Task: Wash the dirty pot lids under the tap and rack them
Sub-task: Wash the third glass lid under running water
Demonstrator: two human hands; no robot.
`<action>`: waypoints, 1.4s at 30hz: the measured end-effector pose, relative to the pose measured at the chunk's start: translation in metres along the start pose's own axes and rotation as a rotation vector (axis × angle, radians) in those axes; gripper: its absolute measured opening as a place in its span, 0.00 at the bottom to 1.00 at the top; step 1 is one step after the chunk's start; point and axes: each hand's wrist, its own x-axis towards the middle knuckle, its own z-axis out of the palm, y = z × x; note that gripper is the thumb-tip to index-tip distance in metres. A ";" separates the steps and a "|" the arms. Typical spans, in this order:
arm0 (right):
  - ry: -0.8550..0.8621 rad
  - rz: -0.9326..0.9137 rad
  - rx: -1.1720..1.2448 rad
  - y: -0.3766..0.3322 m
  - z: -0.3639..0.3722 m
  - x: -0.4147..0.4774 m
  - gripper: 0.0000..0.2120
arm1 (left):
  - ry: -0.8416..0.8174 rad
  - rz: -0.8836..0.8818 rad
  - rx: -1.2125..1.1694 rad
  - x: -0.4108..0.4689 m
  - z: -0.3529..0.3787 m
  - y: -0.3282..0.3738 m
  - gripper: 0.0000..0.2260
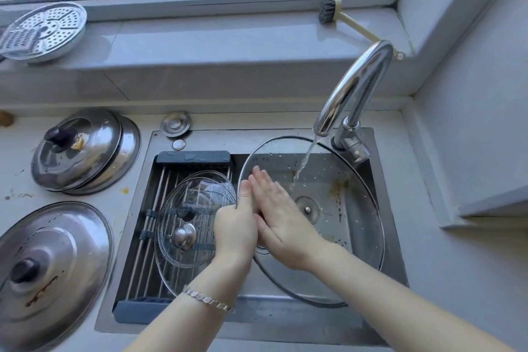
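Note:
A large glass pot lid (351, 208) with a brown smear is held tilted over the sink, and water from the chrome tap (354, 88) runs onto it. My left hand (235, 228) grips the lid's left rim. My right hand (281, 217) lies flat on the glass with straight fingers. A smaller glass lid (188, 226) with a metal knob lies on the roll-up rack (148, 226) over the sink's left half. On the counter to the left sit a stack of steel lids (85, 151) with food residue and another stained steel lid (48, 266).
A small round metal sink plug (175, 124) rests behind the sink. On the windowsill stand a perforated steamer plate (45, 31) at the left and a dish brush (340, 16) at the right. A grey wall closes in the right side.

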 end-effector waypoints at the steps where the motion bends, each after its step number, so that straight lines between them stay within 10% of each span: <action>1: -0.015 -0.011 -0.045 0.006 -0.004 0.004 0.38 | -0.019 -0.032 -0.046 -0.002 -0.001 0.000 0.29; 5: 0.023 0.177 -0.136 0.019 -0.017 0.007 0.50 | -0.077 -0.101 -0.174 -0.012 -0.004 -0.003 0.27; 9: -0.133 -0.095 -0.151 -0.007 -0.006 -0.008 0.38 | -0.016 -0.021 -0.117 -0.012 -0.009 -0.007 0.26; 13: -0.044 0.142 -0.198 0.020 -0.022 -0.003 0.47 | -0.062 -0.049 -0.170 -0.010 -0.011 -0.007 0.27; 18: -0.154 -0.103 -0.200 -0.002 -0.011 -0.013 0.38 | -0.012 -0.023 -0.106 -0.006 -0.015 -0.012 0.26; 22: -0.041 0.172 -0.234 0.023 -0.030 -0.002 0.45 | -0.091 -0.070 -0.152 -0.013 -0.014 -0.009 0.27; 27: -0.078 -0.071 -0.157 -0.007 -0.015 0.006 0.37 | -0.059 -0.038 -0.105 -0.015 -0.011 -0.009 0.28; 37: 0.029 0.435 -0.264 0.059 -0.012 -0.033 0.47 | 0.047 0.038 -0.176 -0.009 -0.030 -0.010 0.26; 42: -0.043 0.361 -0.118 0.033 0.020 -0.053 0.44 | 0.061 0.090 -0.119 -0.014 -0.032 -0.014 0.24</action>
